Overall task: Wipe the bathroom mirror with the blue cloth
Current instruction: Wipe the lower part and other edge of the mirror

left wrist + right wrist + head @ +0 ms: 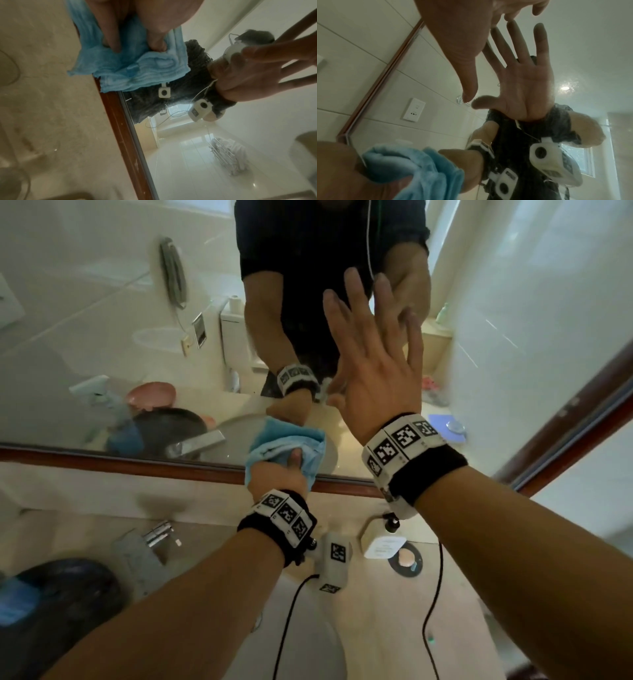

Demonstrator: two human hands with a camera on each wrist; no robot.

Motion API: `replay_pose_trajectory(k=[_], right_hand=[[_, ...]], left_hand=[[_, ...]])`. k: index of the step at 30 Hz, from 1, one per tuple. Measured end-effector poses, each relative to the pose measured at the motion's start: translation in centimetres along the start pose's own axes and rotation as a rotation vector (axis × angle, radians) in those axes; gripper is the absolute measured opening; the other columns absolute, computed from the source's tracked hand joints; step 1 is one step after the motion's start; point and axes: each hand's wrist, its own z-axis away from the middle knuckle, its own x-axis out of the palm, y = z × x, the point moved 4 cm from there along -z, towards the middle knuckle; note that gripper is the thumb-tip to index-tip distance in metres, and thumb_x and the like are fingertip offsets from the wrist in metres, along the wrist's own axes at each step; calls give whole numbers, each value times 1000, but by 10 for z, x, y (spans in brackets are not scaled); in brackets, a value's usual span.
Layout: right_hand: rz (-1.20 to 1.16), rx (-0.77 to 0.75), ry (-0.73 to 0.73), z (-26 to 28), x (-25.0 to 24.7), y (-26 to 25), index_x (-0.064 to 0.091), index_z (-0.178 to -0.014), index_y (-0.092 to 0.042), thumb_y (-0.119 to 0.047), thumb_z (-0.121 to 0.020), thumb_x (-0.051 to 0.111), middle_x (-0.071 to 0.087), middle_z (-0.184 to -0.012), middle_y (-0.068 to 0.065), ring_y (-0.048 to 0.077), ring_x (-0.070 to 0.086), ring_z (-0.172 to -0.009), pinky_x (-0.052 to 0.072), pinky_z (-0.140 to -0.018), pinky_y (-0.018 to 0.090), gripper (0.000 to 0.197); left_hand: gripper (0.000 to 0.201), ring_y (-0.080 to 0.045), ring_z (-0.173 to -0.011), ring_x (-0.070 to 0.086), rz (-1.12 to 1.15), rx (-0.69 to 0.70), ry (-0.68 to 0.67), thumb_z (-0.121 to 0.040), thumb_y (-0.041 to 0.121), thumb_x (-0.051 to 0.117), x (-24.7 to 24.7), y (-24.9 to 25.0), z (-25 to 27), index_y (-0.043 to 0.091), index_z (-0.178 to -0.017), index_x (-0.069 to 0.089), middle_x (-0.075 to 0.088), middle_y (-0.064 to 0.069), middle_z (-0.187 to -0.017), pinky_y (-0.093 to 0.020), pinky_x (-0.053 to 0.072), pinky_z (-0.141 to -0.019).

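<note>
- Your left hand (279, 470) grips the bunched blue terry cloth (274, 440) against the wood-framed bathroom mirror's (102, 302) bottom edge; press flat and sweep overlapping strokes upward.
- Your right hand (373, 364), fingers (356, 299) spread and empty, steadies on the glass; lift it before wiping there.

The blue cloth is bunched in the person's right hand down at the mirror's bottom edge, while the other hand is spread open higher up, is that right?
Not quite: the head view shows the blue cloth bunched in the left hand, at the mirror's bottom edge. The right hand is the open one, fingers spread, higher up.
</note>
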Motion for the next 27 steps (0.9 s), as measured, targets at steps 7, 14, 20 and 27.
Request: replay_pose_trajectory(k=[7,14,20,27], right_hand=[[-25,32,95,32,-14,78,17,-153,-22,-31,-73,76,13,-161,5,27,9,-148,17,-117,49,99],[-328,133,-377,118,30,129,53,-111,-18,-36,-93,53,65,-95,4,29,61,-82,35,-62,29,26],[-539,156,-598,139,67,120,64,-96,-21,-33,-92,53,69,-91,8,31,61,-84,47,-69,36,17],[-562,220,-414,148,87,87,58,-116,-18,-26,-87,60,62,-110,9,32,61,-92,48,-73,38,30]], left_hand=[[62,-30,-117,58,48,-25,-60,-90,51,61,66,25,52,3,-127,56,61,-15,-128,-33,44,-92],[65,-34,-110,61,-16,-17,-39,-87,56,62,104,38,76,0,-119,61,64,-18,-118,-36,45,-83],[80,-28,-94,67,41,-87,-146,-67,69,70,115,41,58,7,-116,60,70,-9,-105,-30,50,-68],[26,-34,-83,70,201,11,-355,-68,33,72,105,27,34,9,-75,63,71,-23,-93,-51,58,-80]])
